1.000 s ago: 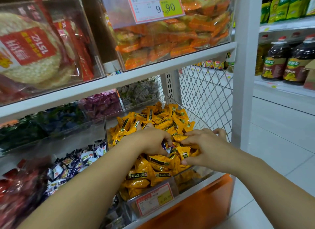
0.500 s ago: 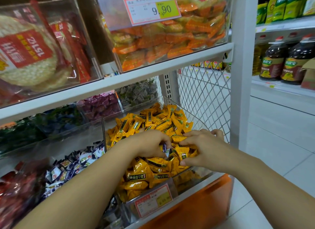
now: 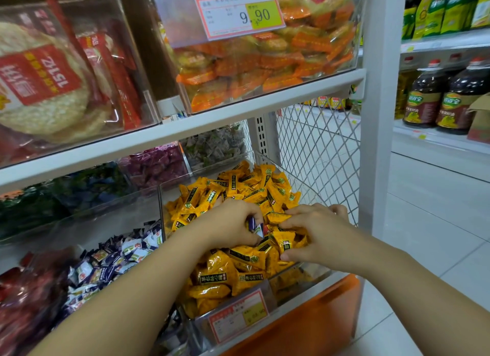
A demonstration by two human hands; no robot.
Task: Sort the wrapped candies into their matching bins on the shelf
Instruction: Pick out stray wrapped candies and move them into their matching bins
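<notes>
Currently the left hand [image 3: 233, 224] is pinching a stray blue candy [image 3: 255, 227] from the yellow bin [image 3: 161, 212]; the right hand's [image 3: 315, 236] grip is unclear. Next, carrying it to the blue pile [image 3: 114, 260].

even store light falls from above, brightest on the white floor tiles [image 3: 437, 223] at right and dim beneath the shelf board [image 3: 185, 133] at left, where the dark green and blue candies [image 3: 53, 196] sink into shadow. glare streaks the clear bin fronts [image 3: 66, 64] at upper left and pales the price tag [image 3: 238, 11] at top centre. the wide lens bows the white upright [image 3: 376, 117] at right. the red packs [image 3: 26, 302] at lower left are smeared and soft; the yellow candies [image 3: 238, 263] at centre read sharp.
</notes>
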